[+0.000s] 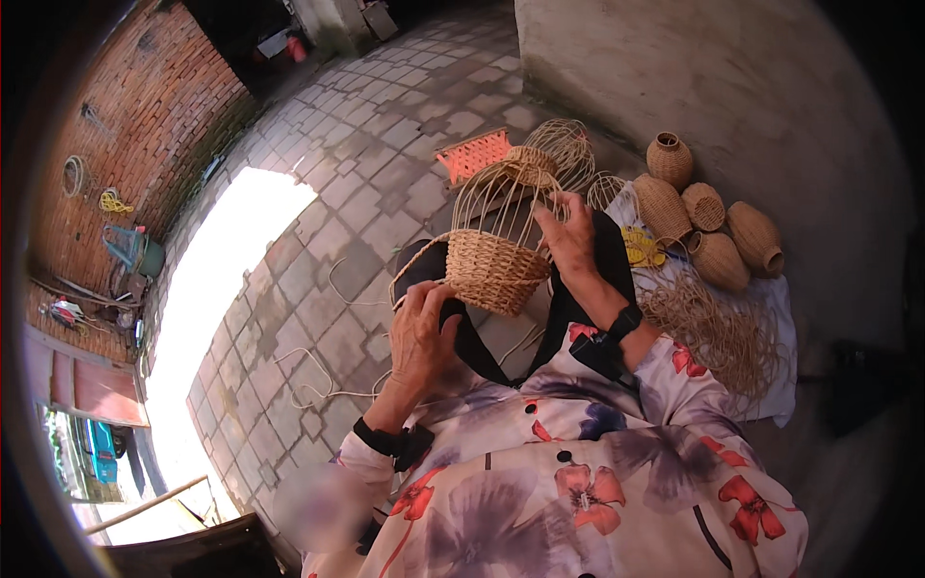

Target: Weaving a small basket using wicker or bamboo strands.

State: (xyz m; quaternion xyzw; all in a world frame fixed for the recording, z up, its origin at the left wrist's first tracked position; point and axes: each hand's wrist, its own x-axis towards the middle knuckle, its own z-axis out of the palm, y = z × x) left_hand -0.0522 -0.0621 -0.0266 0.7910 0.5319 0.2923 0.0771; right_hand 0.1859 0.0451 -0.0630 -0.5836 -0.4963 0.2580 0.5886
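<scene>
Grey stone paving (318, 250) lies left of the tan, half-woven wicker basket (494, 274) between the knees (611, 254), left fingers (427, 293) pinching its trailing strand (421, 249), right fingers (575, 205) an upright stake (528, 220), with bulbous brown woven vases (663, 208), contents hidden, on its right.

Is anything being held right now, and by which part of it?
Yes, a partly woven basket. The right hand holds it by the upright strands on its right side; the left hand is at its left wall, grip unclear.

The woven basket (495, 272) is tan, the shirt (568, 453) pale with a red-and-purple floral print.
</scene>
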